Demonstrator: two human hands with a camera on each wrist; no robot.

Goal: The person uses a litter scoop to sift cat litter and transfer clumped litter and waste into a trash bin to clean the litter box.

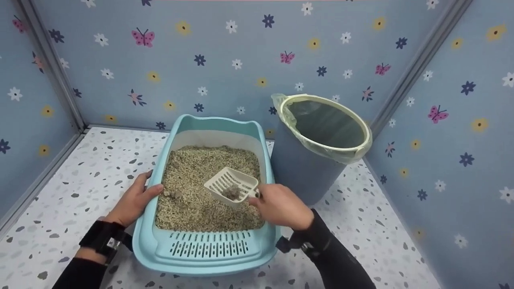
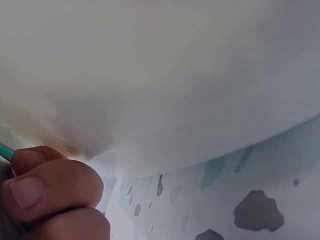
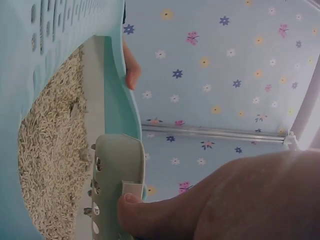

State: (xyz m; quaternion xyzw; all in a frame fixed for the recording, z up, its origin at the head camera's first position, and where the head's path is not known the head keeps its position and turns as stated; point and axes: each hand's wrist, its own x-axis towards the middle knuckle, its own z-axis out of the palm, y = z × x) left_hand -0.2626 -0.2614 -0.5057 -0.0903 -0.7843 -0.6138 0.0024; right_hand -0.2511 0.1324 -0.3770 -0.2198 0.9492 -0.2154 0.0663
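My right hand (image 1: 283, 205) grips the short handle of a cream slotted litter scoop (image 1: 220, 185), held over the right half of a blue litter box (image 1: 140, 237). A small greyish clump (image 1: 231, 192) lies in the scoop. Pale pellet litter (image 1: 192, 176) fills the box, with a darker clump near its left side. My left hand (image 1: 134, 199) grips the box's left rim, thumb over the top and fingers curled beneath; the left wrist view shows those fingers (image 2: 55, 192) against the underside. In the right wrist view, my thumb (image 3: 145, 215) presses on the scoop's handle end.
A grey-blue bin (image 1: 301, 172) with a pale liner bag (image 1: 357, 154) folded over its rim stands right behind the box. Flower-patterned walls (image 1: 233, 48) enclose the back and sides. The speckled white surface (image 1: 108, 160) lies under everything.
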